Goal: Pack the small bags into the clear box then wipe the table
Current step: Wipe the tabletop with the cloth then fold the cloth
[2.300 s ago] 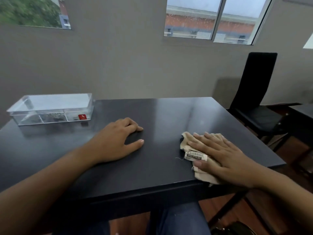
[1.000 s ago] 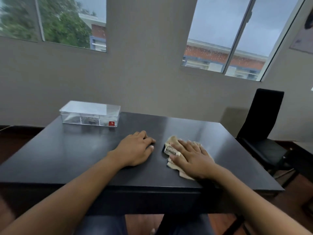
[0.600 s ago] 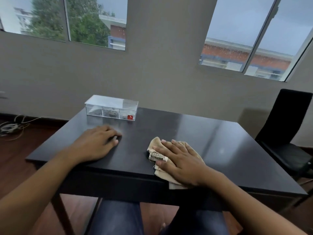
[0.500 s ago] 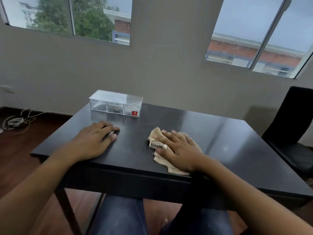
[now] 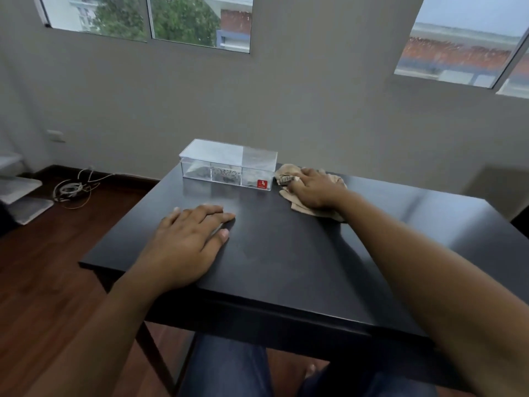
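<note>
The crumpled beige cleaning cloth (image 5: 310, 193) now lies at the far edge of the dark rectangular table (image 5: 286, 253), just beside the right end of the clear plastic box (image 5: 229, 166). Half a second ago it was at mid-table, nearer my body; I have pushed it forward and away. My right hand (image 5: 313, 189) lies flat on the cloth, fingers extended and pressing down, not clenched around it. My left hand (image 5: 189, 237) rests open, palm down, on the near left part of the table, and holds nothing; it has kept roughly that station as a brace.

The clear plastic box stands lidded at the far left edge, with dark speckled contents visible through its front wall. No small bags lie loose on the table. I judge the packing step complete and the wiping step under way, with the far strip beside the box now covered. The right-hand area of the table likely remains to be wiped.
</note>
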Demonstrator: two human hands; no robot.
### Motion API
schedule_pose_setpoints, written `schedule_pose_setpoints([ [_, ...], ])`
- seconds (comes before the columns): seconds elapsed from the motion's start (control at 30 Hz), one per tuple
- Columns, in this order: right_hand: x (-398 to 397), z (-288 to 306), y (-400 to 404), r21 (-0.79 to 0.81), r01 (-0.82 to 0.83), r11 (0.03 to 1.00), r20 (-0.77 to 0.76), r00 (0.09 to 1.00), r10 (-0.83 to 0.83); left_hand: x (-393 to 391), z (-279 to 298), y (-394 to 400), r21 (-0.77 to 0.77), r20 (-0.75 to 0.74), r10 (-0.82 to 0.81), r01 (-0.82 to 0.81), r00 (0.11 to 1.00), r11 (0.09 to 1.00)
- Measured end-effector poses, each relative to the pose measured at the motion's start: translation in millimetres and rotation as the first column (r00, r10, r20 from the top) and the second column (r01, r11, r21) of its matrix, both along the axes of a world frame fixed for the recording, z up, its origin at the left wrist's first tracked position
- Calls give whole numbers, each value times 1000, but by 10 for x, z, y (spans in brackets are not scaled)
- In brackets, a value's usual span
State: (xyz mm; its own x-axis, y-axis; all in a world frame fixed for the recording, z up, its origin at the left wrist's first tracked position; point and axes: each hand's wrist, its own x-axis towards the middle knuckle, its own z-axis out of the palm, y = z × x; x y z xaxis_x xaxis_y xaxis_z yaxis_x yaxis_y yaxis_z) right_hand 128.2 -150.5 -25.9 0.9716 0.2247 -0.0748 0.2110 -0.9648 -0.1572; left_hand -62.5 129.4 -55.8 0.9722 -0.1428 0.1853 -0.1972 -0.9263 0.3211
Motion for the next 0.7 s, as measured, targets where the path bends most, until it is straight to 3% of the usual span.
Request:
schedule_pose_setpoints([
  [0.3, 353, 6, 87, -23, 69, 997, 66, 996, -67, -49, 67, -36, -36, -15, 23, -24, 1000, 999],
  [0.7, -425, -70, 87, -4, 66, 998, 56, 996, -66, -52, 1, 16, -111, 53, 26, -20, 998, 994],
])
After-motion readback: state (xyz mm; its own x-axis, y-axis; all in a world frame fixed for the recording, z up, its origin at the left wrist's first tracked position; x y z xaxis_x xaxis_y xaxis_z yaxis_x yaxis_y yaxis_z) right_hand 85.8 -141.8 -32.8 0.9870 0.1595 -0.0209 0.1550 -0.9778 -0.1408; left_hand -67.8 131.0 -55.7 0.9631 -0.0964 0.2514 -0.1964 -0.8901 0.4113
